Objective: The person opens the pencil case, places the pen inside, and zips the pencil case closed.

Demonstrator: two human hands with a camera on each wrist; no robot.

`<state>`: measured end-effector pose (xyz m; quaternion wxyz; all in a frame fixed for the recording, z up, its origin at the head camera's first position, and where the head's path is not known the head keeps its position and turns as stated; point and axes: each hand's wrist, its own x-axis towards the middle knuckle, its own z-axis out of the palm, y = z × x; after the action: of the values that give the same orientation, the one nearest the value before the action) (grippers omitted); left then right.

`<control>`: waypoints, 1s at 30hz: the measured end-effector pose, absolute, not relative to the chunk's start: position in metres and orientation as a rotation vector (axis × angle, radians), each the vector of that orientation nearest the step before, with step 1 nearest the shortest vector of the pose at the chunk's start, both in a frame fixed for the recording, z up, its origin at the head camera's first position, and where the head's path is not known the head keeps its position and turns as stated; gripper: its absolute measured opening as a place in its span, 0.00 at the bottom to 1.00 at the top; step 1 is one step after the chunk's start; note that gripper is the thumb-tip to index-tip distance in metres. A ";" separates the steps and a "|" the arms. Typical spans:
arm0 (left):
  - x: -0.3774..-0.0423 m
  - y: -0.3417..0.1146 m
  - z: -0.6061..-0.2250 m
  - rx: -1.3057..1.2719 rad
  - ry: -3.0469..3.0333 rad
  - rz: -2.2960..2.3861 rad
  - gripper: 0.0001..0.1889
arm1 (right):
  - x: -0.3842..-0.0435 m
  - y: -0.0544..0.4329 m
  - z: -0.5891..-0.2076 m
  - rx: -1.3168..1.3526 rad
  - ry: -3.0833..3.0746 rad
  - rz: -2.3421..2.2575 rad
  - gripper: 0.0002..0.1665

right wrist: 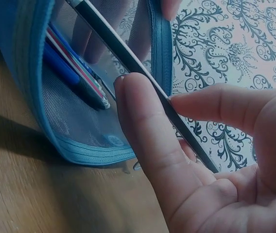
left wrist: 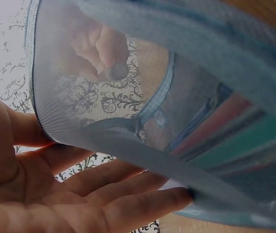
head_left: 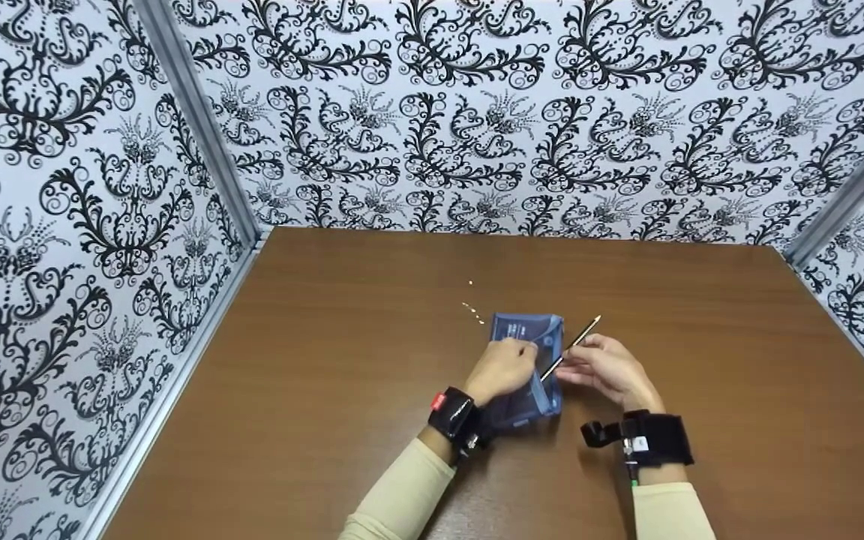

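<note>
A blue zippered mesh pencil pouch (head_left: 528,411) is held tilted over the table by my left hand (head_left: 505,369), which grips its edge. In the left wrist view, fingers (left wrist: 128,191) of that hand lie along the outside of the mesh. Between thumb and fingers, my right hand (head_left: 613,367) pinches a dark, light-striped pencil (head_left: 588,329). Its lower end is at the pouch's open mouth, and its pale tip points up and away. Several pens and pencils (right wrist: 75,73) show inside the pouch in the right wrist view.
Small white bits (head_left: 472,309) lie on the brown wooden table (head_left: 342,315) just beyond the pouch. Walls with a black-and-white scroll pattern (head_left: 477,127) stand behind the table and at both sides, with grey posts (head_left: 199,112) at the corners.
</note>
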<state>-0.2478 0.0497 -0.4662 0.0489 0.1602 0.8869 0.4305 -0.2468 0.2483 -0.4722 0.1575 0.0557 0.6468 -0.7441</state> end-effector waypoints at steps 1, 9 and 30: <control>-0.248 0.050 -0.466 0.489 2.704 1.311 0.23 | -0.247 0.248 -0.472 0.159 1.850 -2.126 0.08; -0.246 0.049 -0.464 0.492 2.699 1.321 0.23 | -0.248 0.244 -0.473 0.163 1.868 -2.091 0.08; -0.247 0.049 -0.463 0.490 2.727 1.292 0.23 | -0.251 0.234 -0.480 0.135 1.883 -2.034 0.11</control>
<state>-0.2466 0.0491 -0.4633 0.0424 0.1600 0.8912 0.4222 -0.2505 0.2339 -0.4803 0.1822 0.0479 0.6672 -0.7207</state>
